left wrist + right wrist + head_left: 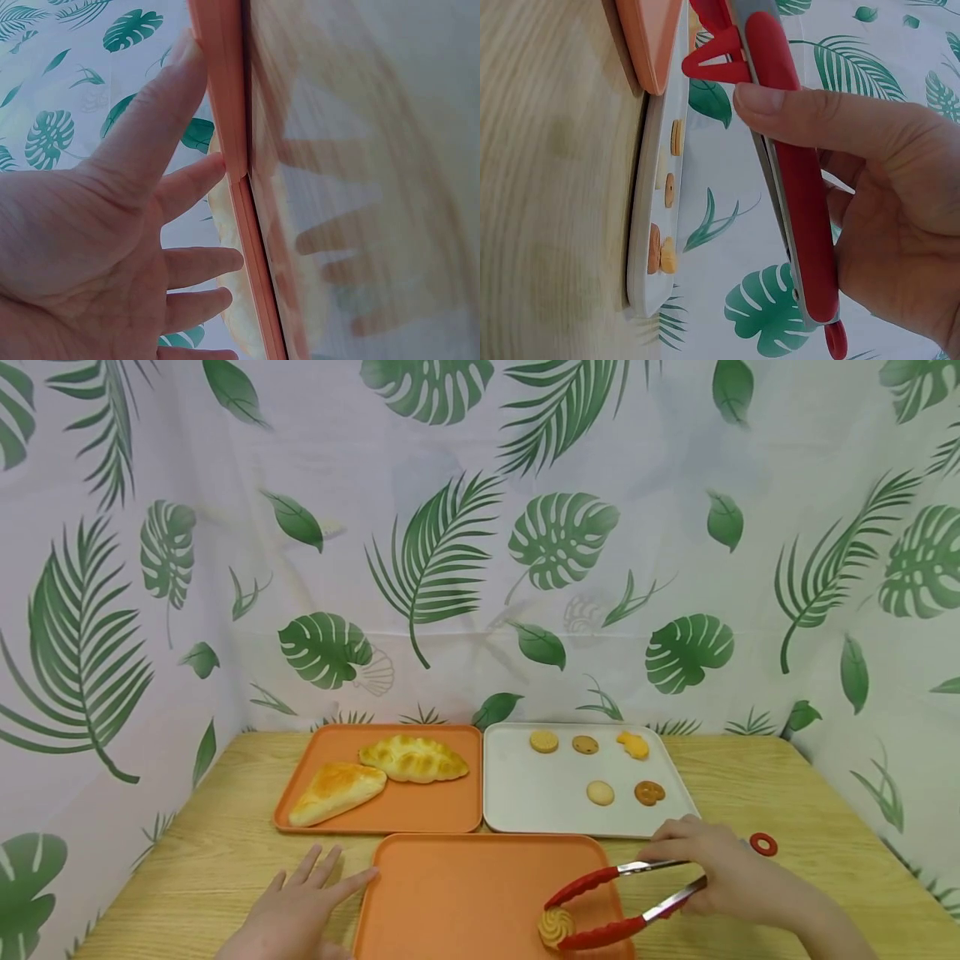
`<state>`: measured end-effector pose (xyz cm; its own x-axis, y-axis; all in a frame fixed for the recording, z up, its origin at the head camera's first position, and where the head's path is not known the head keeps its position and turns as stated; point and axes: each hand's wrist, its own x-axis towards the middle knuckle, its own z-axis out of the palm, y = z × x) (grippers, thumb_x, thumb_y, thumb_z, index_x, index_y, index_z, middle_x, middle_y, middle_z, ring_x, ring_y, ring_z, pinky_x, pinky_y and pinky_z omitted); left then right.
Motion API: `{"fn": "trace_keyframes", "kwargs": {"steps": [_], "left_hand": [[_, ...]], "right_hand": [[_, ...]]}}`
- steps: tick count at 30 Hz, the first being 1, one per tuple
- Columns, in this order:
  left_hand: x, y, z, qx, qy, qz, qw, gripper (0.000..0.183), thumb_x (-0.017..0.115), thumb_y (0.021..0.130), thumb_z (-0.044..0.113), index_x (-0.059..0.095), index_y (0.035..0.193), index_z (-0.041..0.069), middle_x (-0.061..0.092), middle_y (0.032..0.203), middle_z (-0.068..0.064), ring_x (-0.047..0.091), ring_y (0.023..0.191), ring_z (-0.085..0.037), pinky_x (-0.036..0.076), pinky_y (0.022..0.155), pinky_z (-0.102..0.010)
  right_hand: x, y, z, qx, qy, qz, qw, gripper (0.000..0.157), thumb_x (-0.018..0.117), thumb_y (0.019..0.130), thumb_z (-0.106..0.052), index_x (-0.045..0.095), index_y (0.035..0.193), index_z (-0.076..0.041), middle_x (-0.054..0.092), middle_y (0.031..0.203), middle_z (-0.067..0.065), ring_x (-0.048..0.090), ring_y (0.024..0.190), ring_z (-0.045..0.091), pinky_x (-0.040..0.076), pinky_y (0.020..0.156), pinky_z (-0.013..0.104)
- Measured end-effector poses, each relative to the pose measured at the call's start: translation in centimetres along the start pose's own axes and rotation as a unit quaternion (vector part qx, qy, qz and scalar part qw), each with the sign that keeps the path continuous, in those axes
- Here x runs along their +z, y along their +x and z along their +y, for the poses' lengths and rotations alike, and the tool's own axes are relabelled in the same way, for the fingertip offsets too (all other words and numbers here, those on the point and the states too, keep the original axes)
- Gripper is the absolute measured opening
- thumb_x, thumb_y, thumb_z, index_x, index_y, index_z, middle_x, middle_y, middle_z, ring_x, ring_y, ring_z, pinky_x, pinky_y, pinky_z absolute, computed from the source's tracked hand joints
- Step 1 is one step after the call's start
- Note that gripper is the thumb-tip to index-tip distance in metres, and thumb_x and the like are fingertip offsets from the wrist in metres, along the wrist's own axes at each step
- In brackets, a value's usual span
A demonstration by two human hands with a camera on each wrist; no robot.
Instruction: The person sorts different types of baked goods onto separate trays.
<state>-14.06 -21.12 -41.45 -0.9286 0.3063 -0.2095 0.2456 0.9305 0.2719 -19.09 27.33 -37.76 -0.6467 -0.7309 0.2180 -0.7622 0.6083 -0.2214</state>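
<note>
My right hand (716, 864) grips red-and-steel tongs (799, 187) by the handle, thumb along one arm. In the head view the red tong tips lie on either side of a round swirl cookie (556, 927), over the near orange tray (465, 881). My left hand (296, 902) has its fingers spread, with the thumb at that tray's left rim. The left wrist view shows the same left hand (112, 232) with straight fingers beside the orange tray edge (221, 90).
Behind, a white tray (536, 797) carries several cookies, among them a pretzel (649, 792) and a fish-shaped one (633, 744). Left of it, another orange tray (435, 810) bears a triangular pastry (337, 792) and a braided bread (414, 760). Leaf-print cloth (450, 693) rises behind the wooden table (757, 777).
</note>
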Motion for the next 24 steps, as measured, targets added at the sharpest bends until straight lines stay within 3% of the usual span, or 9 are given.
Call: {"fn": "trace_keyframes", "kwargs": {"steps": [5, 11, 15, 24], "left_hand": [[0.0, 0.1, -0.1, 0.0, 0.0, 0.0, 1.0, 0.089, 0.066, 0.054, 0.06, 0.035, 0.135, 0.04, 0.031, 0.144, -0.017, 0.021, 0.133, -0.043, 0.025, 0.089, -0.072], [0.1, 0.1, -0.3, 0.005, 0.009, 0.005, 0.9999, 0.087, 0.066, 0.056, 0.061, 0.035, 0.135, 0.04, 0.032, 0.143, -0.017, 0.023, 0.132, -0.044, 0.026, 0.088, -0.072], [0.2, 0.1, -0.4, 0.011, 0.006, 0.005, 0.9999, 0.086, 0.065, 0.057, 0.061, 0.035, 0.135, 0.04, 0.032, 0.143, -0.018, 0.023, 0.132, -0.045, 0.026, 0.088, -0.072], [0.0, 0.1, -0.2, 0.015, -0.002, 0.0, 0.9999, 0.085, 0.065, 0.058, 0.059, 0.035, 0.135, 0.04, 0.032, 0.143, -0.019, 0.022, 0.132, -0.045, 0.025, 0.087, -0.073]], "right_hand": [[-0.4, 0.6, 0.6, 0.017, -0.015, 0.016, 1.0, 0.053, 0.082, 0.057, -0.023, 0.064, 0.106, -0.029, 0.057, 0.099, -0.015, 0.047, 0.087, 0.001, 0.045, 0.067, 0.021], [-0.8, 1.5, 1.5, 0.077, -0.011, 0.009, 0.997, 0.057, 0.081, 0.059, -0.021, 0.061, 0.112, -0.03, 0.056, 0.106, -0.011, 0.05, 0.094, 0.008, 0.048, 0.076, 0.026], [-0.8, 2.0, 2.2, 0.096, -0.024, 0.033, 0.995, 0.058, 0.082, 0.058, -0.019, 0.062, 0.113, -0.025, 0.057, 0.105, -0.007, 0.052, 0.094, 0.014, 0.048, 0.076, 0.03], [0.1, 3.2, 3.8, 0.174, -0.045, 0.071, 0.981, 0.054, 0.082, 0.058, -0.015, 0.064, 0.109, -0.017, 0.059, 0.101, 0.001, 0.053, 0.093, 0.022, 0.047, 0.075, 0.04]]}}
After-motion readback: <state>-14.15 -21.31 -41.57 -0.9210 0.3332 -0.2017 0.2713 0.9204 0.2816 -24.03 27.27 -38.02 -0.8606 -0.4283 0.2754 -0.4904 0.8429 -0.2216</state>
